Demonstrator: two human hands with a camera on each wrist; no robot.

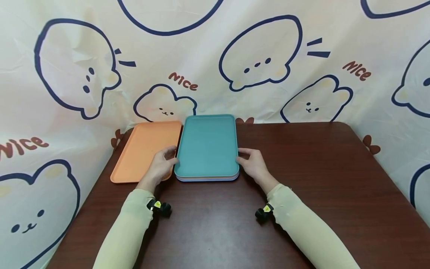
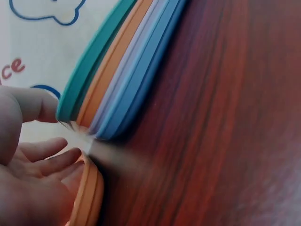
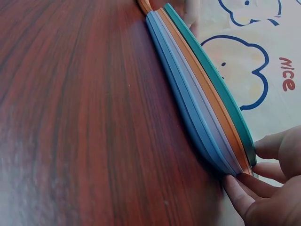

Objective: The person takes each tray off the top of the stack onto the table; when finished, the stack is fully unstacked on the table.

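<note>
A stack of rectangular trays lies in front of me, a teal tray on top. Orange, lilac and blue rims show beneath it in both wrist views. My left hand is at the stack's left side, its thumb touching the teal rim; its other fingers are over the separate orange tray. At the right side my right hand touches the stack's edge. In the right wrist view its fingertips rest against several rims, and its thumb meets the teal one.
The separate orange tray lies close along the stack's left side. Everything is on a dark brown wooden table. Behind it hangs a pale curtain with cartoon bear outlines, close to the table's back edge.
</note>
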